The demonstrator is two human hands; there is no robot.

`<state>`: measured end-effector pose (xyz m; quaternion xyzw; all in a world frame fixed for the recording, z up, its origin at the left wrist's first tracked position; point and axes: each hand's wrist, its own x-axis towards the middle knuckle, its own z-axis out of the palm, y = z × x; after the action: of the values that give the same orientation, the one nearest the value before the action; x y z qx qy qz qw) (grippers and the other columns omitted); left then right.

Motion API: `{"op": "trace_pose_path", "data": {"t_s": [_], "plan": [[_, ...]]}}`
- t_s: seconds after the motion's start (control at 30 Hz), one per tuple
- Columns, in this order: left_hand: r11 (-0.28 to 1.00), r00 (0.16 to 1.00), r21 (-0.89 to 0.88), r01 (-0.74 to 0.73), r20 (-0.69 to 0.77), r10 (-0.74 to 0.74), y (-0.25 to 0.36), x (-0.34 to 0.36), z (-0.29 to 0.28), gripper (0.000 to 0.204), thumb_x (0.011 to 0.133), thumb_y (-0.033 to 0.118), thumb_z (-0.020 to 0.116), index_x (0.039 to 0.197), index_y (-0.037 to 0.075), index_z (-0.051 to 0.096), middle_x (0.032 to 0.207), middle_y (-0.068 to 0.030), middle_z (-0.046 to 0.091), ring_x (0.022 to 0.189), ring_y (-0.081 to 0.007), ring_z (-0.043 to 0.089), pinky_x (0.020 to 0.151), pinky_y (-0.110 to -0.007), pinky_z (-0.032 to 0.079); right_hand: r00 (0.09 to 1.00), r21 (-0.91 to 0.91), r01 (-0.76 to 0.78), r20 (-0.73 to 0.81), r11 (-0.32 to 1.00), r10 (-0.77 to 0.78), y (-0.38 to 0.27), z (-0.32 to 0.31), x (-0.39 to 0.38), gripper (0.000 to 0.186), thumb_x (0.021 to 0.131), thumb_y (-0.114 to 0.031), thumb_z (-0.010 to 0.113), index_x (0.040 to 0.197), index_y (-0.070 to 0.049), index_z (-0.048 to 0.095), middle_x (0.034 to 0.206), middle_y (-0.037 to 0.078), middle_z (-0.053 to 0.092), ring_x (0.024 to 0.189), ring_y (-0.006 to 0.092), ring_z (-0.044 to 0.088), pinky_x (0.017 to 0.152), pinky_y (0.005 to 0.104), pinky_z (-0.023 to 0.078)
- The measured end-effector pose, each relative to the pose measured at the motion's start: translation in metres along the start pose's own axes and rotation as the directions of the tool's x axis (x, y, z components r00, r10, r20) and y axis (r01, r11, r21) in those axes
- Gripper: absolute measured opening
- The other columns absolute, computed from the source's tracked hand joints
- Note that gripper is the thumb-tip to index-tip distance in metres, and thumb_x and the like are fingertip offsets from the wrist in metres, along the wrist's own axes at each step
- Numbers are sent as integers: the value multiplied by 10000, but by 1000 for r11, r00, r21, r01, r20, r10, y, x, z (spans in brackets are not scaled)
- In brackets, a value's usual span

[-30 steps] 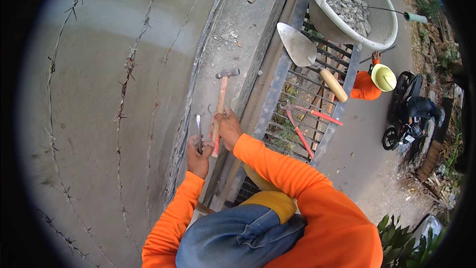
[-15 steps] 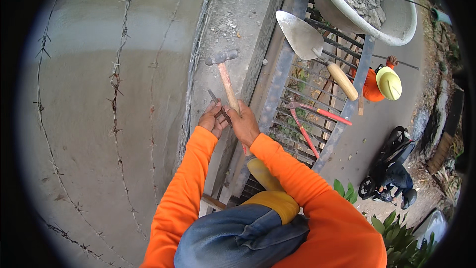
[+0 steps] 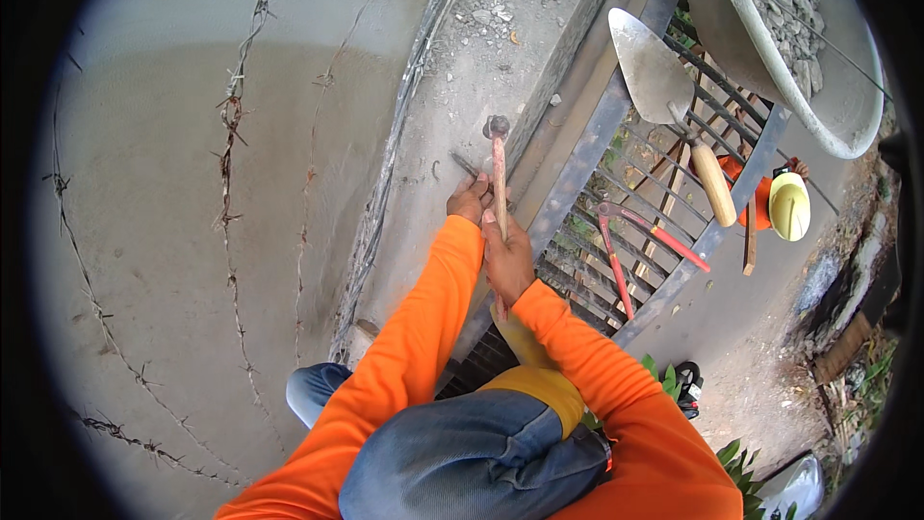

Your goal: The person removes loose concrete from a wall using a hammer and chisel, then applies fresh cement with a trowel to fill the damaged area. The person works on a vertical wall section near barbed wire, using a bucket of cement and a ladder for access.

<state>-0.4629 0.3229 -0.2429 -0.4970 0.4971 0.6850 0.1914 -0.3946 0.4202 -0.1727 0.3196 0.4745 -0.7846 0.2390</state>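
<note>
Ledge: long, dusty, grey concrete ledge [image 3: 423, 202], ragged along its left edge, bordered by a straight raised strip along its right edge.
Backdrop: smooth grey-brown expanse [image 3: 164, 308] past the ledge's left edge, crossed by rusty barbed-wire strands [image 3: 231, 116].
Hammer: small dark-metal-headed hammer [image 3: 499, 178] with a worn, reddish wooden handle; head over the ledge, near its right edge; contact with the concrete cannot be told.
Right grip [image 3: 508, 258]: fingers wrapped around the lower part of the hammer's handle, butt end protruding below.
Chisel: slim, dark metal chisel [image 3: 466, 165], over the ledge, one end slanting out toward the left edge; shank partly hidden by fingers.
Left grip [image 3: 469, 199]: fingers pinching the chisel, just beside the hammer's handle.
Debris: pale grey concrete chips [image 3: 497, 15], loose toward the ledge's far end.
Grating: black metal-barred grating [image 3: 662, 289] with flat frame, past the ledge's right edge.
Trowel: pointed, silvery steel trowel [image 3: 654, 72] with pale wooden handle, lying across the grating; handle over its right edge.
Cutter: red-handled metal cutter [image 3: 612, 250], handles splayed, on the grating, nearer the person than the trowel.
Bucket: large, pale grey bucket [image 3: 733, 34], holding broken grey rubble [image 3: 784, 5], at the grating's far right corner.
Co-worker: person in yellow helmet [image 3: 789, 207], beyond the grating's right edge.
</note>
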Motion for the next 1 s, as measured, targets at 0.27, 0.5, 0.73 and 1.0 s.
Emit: {"op": "trace_pose_path", "data": {"t_s": [0.27,0.5,0.73,1.0], "plan": [[958,984,-235,-166,28,178,47,18,-51,175,1033,93,548,1187,15,518,1063,-109,635,1102,-269,662,939,-415,581,967,-311,245,11,918,-254,-7,19,18,424,1063,-426,460,1125,-15,546,757,104,579,641,210,561,602,396,450],[834,978,-511,-209,-93,187,68,57,-14,164,1038,117,544,1175,32,516,1200,-151,652,1117,-269,667,1011,-412,546,976,-82,200,-66,976,-206,0,29,32,368,1064,-412,454,1017,-49,489,677,46,491,565,163,491,528,335,414],[703,975,-677,-219,-171,139,63,75,10,149,1024,107,571,1151,43,528,1097,-100,629,1111,-283,666,1000,-447,557,999,-109,2,44,994,3,-13,28,55,348,1068,-458,426,915,-146,403,607,-49,358,428,65,346,359,233,282],[511,970,-825,-241,-221,101,83,89,36,160,1034,71,531,1174,9,484,1141,-103,575,1098,-295,675,992,-448,582,999,-49,-12,-31,999,10,-51,34,35,331,1063,-456,429,911,-165,384,592,-30,357,403,81,338,335,268,276]]}}
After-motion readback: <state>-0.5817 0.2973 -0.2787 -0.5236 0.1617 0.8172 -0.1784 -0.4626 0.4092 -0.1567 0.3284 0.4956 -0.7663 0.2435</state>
